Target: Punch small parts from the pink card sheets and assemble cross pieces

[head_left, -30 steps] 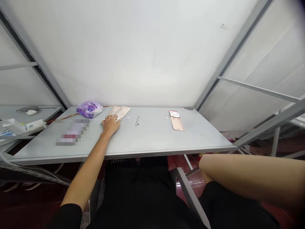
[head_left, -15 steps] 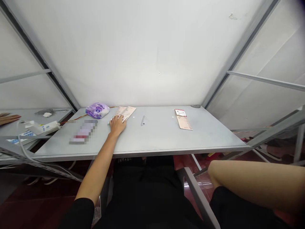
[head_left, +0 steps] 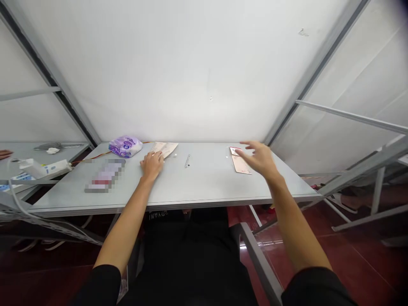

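Grey table (head_left: 204, 182) meets white wall (head_left: 191, 76); right fingers (head_left: 254, 145) spread; left fingers (head_left: 154, 158) at pink paper (head_left: 168, 148), grip unclear.

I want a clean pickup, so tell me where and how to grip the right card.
Probably best to pinch the near short edge of the right card, coming in low from the person's side, thumb on top and a fingertip underneath. It is thin and lies flat on the desk; that end is exposed, while the right hand partly hides the far end.
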### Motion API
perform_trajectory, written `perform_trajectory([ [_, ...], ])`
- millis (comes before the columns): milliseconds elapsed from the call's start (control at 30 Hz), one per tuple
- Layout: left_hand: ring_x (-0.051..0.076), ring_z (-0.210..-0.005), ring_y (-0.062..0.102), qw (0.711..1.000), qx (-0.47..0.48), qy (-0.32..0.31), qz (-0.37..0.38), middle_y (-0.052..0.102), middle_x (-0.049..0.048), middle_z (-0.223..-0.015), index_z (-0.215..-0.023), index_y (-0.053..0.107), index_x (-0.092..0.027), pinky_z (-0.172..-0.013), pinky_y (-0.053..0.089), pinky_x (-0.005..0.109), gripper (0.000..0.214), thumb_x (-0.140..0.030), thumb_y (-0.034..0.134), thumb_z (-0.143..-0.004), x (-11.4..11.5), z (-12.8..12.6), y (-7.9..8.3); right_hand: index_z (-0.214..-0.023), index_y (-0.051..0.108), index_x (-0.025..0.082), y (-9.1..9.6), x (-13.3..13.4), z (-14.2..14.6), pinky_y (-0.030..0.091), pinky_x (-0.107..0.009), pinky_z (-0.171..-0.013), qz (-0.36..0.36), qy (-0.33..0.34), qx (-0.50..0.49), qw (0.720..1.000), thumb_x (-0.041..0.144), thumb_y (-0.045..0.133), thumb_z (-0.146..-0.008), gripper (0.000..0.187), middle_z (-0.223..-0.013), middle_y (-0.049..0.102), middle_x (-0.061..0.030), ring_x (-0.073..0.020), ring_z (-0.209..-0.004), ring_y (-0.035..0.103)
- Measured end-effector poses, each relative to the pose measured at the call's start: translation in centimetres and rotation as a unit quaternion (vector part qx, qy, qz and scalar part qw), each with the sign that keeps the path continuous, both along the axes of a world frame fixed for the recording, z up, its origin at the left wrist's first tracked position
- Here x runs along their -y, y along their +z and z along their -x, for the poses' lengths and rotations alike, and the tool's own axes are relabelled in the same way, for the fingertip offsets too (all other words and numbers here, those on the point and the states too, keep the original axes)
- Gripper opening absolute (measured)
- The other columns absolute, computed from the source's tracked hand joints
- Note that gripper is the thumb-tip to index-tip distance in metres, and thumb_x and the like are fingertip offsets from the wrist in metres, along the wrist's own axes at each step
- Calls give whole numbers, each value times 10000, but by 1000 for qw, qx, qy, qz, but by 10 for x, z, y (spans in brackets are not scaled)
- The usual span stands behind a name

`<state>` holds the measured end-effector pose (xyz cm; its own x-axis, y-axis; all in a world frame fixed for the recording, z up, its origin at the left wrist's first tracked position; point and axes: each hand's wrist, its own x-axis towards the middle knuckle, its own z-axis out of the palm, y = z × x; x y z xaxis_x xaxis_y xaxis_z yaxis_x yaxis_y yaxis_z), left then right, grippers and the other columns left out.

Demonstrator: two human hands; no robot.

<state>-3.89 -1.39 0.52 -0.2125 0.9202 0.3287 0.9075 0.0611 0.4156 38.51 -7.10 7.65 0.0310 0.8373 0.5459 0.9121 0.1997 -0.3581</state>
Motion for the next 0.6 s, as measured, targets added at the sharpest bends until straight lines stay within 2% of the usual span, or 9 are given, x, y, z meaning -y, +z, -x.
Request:
perform_trajectory([
  [67, 365, -1300, 512, 999, 19, 11, -41, 581, 105, -1458, -1414, 644, -330, -1068, 383, 572, 468, -303, 397, -1017, 4, 0, 7, -1338, 648, 185, -11, -15, -3, 531, -481, -973, 106, -66, 41, 991, 537, 627, -943, 530, -1267, 675, -162, -324, -1157, 651],
  [133, 361, -1299, 499, 996, 20, 32, -83, 586, 98, -1452, -1428, 634, -343, -1058, 375, 580, 484, -277, 387, -1017, 7, 2, 10, -1342, 634, 141, -27, -32, -7, 529, -480, -937, 232, -132, 78, 960, 558, 620, -921, 593, -1254, 676, -193, -361, -1171, 644],
  [200, 373, -1311, 478, 994, 10, 59, -91, 565, 109, -1470, -1392, 665, -333, -1055, 361, 598, 466, -279, 411, -1006, 8, 6, 10, -1335, 637, 131, -41, -45, -12, 522, -447, -925, 295, -145, 104, 939, 539, 633, -901, 596, -1258, 676, -205, -368, -1193, 635],
  [333, 418, -1315, 468, 997, -7, 81, 15, 525, 173, -1470, -1312, 716, -281, -1058, 333, 651, 409, -360, 531, -955, 5, 15, 1, -1340, 642, 134, -52, -52, -19, 517, -414, -890, 311, -139, 123, 932, 473, 643, -886, 567, -1275, 660, -220, -372, -1160, 650],
  [400, 424, -1344, 447, 997, -10, 71, 30, 503, 196, -1476, -1335, 691, -244, -1079, 312, 665, 437, -393, 559, -946, 2, 15, -3, -1326, 653, 150, -52, -50, -19, 518, -405, -868, 310, -128, 150, 930, 404, 659, -873, 519, -1271, 656, -217, -364, -1120, 667],
  [500, 390, -1394, 418, 999, -20, 38, -34, 472, 192, -1506, -1375, 642, -215, -1133, 277, 653, 464, -360, 567, -941, -2, 10, -6, -1287, 686, 179, -52, -48, -17, 513, -393, -854, 287, -116, 193, 931, 269, 624, -890, 412, -1236, 672, -205, -340, -1079, 680],
  [600, 352, -1373, 460, 995, -24, -9, -101, 504, 166, -1478, -1332, 659, -220, -1170, 292, 583, 435, -308, 589, -911, -5, 3, -8, -1260, 720, 219, -51, -50, -15, 503, -378, -844, 226, -125, 176, 950, 179, 550, -923, 380, -1171, 712, -181, -307, -1030, 692],
])
